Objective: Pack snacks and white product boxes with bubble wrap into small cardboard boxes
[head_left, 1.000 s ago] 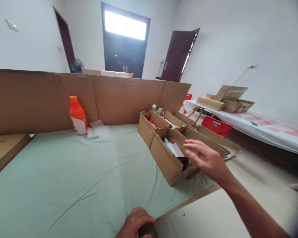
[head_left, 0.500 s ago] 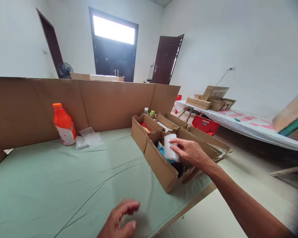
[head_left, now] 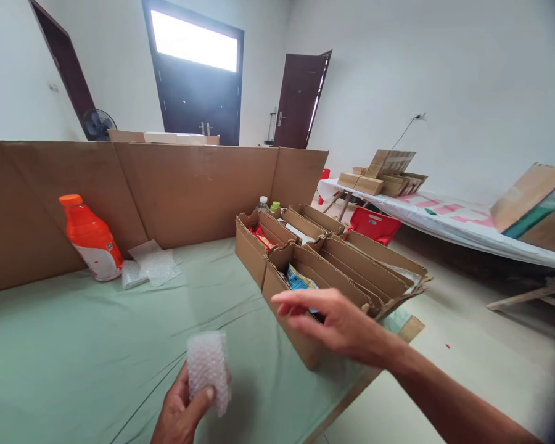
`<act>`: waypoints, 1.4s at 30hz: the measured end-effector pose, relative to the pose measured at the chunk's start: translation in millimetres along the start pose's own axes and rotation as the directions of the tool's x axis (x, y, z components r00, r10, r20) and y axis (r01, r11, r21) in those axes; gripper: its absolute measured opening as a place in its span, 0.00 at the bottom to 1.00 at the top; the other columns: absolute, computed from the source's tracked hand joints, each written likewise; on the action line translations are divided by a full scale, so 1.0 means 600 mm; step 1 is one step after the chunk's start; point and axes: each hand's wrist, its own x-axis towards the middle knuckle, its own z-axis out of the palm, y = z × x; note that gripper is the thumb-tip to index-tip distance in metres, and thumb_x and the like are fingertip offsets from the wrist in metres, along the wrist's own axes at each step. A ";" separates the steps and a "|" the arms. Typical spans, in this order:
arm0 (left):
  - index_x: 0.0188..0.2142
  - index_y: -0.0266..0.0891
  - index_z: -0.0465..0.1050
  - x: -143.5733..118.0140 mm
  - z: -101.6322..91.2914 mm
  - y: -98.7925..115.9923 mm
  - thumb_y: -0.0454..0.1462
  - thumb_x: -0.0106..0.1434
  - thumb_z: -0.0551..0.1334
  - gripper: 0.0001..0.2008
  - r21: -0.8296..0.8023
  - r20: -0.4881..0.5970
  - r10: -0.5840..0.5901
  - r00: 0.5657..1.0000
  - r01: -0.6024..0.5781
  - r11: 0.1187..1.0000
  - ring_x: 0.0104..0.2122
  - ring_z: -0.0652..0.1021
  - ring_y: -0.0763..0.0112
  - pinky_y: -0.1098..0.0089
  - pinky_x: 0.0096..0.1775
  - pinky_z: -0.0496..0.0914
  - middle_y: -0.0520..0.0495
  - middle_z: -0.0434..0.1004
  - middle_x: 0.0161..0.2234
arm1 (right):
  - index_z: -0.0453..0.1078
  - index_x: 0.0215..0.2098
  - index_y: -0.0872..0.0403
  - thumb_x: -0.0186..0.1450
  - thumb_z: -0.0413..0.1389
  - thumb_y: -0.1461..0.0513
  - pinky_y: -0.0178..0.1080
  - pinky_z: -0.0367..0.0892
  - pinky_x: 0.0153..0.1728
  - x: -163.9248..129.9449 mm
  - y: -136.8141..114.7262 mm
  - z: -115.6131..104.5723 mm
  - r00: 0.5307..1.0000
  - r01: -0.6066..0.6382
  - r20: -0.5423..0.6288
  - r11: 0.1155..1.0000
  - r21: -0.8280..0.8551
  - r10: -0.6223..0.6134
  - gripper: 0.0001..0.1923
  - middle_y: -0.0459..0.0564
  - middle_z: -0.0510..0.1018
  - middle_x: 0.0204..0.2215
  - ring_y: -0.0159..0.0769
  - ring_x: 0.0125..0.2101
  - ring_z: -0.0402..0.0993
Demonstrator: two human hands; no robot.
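A small bubble-wrapped packet [head_left: 209, 365] is held upright over the near part of the green-covered table [head_left: 120, 339] by my left hand [head_left: 181, 401], thumb in front and fingers behind it. My right hand [head_left: 326, 317] hovers empty with fingers apart over the near edge of a cardboard box [head_left: 283, 324], hiding part of it. Inside that box lies a blue and yellow packet [head_left: 300, 279]; the rest of its contents is hidden. Behind it, another cardboard box [head_left: 250, 246] holds red packaging [head_left: 263, 237].
An orange bottle [head_left: 92, 240] stands at left beside flat bubble-wrap sheets [head_left: 153, 262]. A tall cardboard screen [head_left: 198, 191] lines the table's far side. More open boxes [head_left: 361, 265] sit to the right. Beyond are a red chair [head_left: 374, 225] and a white-covered table [head_left: 457, 222].
The bubble-wrapped packet has passed from my right hand at the box to my left hand. My right hand has let go and come nearer. The view has shifted slightly right.
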 end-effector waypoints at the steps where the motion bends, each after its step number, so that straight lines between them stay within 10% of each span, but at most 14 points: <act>1: 0.51 0.36 0.74 0.005 -0.015 -0.007 0.53 0.49 0.73 0.35 0.006 -0.020 -0.010 1.000 0.010 1.000 0.44 0.81 0.50 0.58 0.49 0.72 0.37 0.83 0.43 | 0.76 0.50 0.52 0.68 0.54 0.57 0.35 0.71 0.42 0.001 0.019 -0.019 0.992 -0.058 -0.113 0.998 -0.017 0.056 0.16 0.49 0.83 0.39 0.35 0.38 0.78; 7: 0.54 0.37 0.71 0.031 -0.046 -0.036 0.55 0.45 0.74 0.41 0.033 -0.110 -0.049 0.993 0.053 0.998 0.50 0.79 0.47 0.58 0.51 0.71 0.37 0.83 0.43 | 0.78 0.40 0.53 0.64 0.53 0.54 0.38 0.69 0.35 0.062 0.120 -0.118 0.887 -0.302 -0.416 0.933 -0.194 0.200 0.16 0.50 0.83 0.34 0.40 0.34 0.77; 13: 0.54 0.37 0.72 0.050 -0.044 -0.022 0.53 0.46 0.74 0.40 -0.019 -0.062 -0.064 0.996 0.063 0.998 0.43 0.80 0.50 0.59 0.46 0.72 0.40 0.83 0.40 | 0.80 0.41 0.53 0.63 0.56 0.61 0.35 0.67 0.41 0.269 0.156 -0.119 0.952 -0.303 -0.123 0.815 -0.494 0.280 0.12 0.49 0.83 0.40 0.39 0.40 0.77; 18: 0.56 0.37 0.72 0.039 -0.061 -0.005 0.52 0.47 0.74 0.39 -0.115 -0.017 -0.067 0.998 0.065 0.991 0.42 0.79 0.52 0.60 0.44 0.72 0.37 0.81 0.44 | 0.78 0.25 0.55 0.56 0.63 0.60 0.36 0.68 0.29 0.385 0.196 -0.053 0.901 -0.327 0.073 0.779 -0.535 0.428 0.06 0.50 0.79 0.20 0.38 0.24 0.76; 23: 0.56 0.37 0.72 0.031 -0.101 0.041 0.49 0.52 0.71 0.34 -0.027 -0.068 -0.007 0.998 0.006 1.000 0.43 0.78 0.57 0.64 0.45 0.71 0.40 0.80 0.46 | 0.74 0.19 0.56 0.58 0.62 0.61 0.38 0.64 0.26 0.412 0.232 -0.009 0.892 -0.331 0.058 0.734 -0.593 0.449 0.11 0.57 0.78 0.20 0.40 0.23 0.76; 28: 0.56 0.35 0.70 0.083 -0.171 0.123 0.46 0.56 0.68 0.30 0.162 -0.174 0.161 0.971 -0.133 0.978 0.43 0.78 0.61 0.67 0.45 0.71 0.42 0.79 0.47 | 0.70 0.16 0.56 0.59 0.60 0.64 0.40 0.58 0.26 0.406 0.219 -0.056 0.906 -0.364 -0.054 0.707 -0.607 0.420 0.14 0.58 0.77 0.19 0.37 0.21 0.72; 34: 0.62 0.33 0.59 0.239 -0.275 0.203 0.43 0.55 0.64 0.37 0.391 -0.455 0.437 0.776 -0.267 0.881 0.42 0.80 0.59 0.59 0.44 0.75 0.39 0.78 0.46 | 0.73 0.24 0.56 0.64 0.55 0.52 0.39 0.54 0.25 0.393 0.124 -0.127 0.945 -0.315 -0.221 0.857 -0.408 0.242 0.18 0.48 0.72 0.17 0.28 0.19 0.61; 37: 0.64 0.35 0.57 0.298 -0.317 0.201 0.40 0.55 0.64 0.38 0.482 -0.519 0.501 0.693 -0.246 0.841 0.55 0.74 0.52 0.51 0.56 0.68 0.35 0.72 0.55 | 0.72 0.23 0.55 0.60 0.58 0.50 0.37 0.53 0.23 0.409 0.067 -0.064 0.989 -0.149 -0.058 0.932 -0.331 0.137 0.18 0.46 0.70 0.18 0.28 0.20 0.60; 42: 0.62 0.33 0.59 0.319 -0.348 0.149 0.37 0.53 0.64 0.38 0.653 -0.494 0.640 0.588 -0.236 0.720 0.67 0.58 0.46 0.49 0.68 0.49 0.31 0.59 0.63 | 0.68 0.21 0.54 0.59 0.59 0.57 0.33 0.54 0.22 0.487 0.006 0.146 0.962 -0.037 0.246 0.948 -0.315 0.119 0.12 0.44 0.72 0.19 0.29 0.21 0.64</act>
